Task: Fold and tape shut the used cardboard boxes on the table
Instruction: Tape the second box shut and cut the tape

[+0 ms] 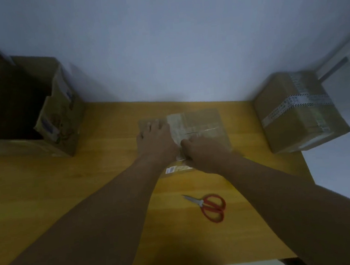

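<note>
A small brown cardboard box (203,123) with a pale label on top sits at the middle of the yellow wooden table (111,192). My left hand (156,141) lies flat on the box's left part, fingers spread and pressing down. My right hand (205,150) is at the box's near edge with its fingers curled; it seems to pinch clear tape there, though the blur makes that hard to confirm. A strip with a small printed tag (178,169) shows just below the hands.
Red-handled scissors (210,207) lie on the table near me, right of centre. A large open carton (28,108) stands at the back left. A taped-shut brown box (298,109) stands at the right edge. A pale wall rises behind the table.
</note>
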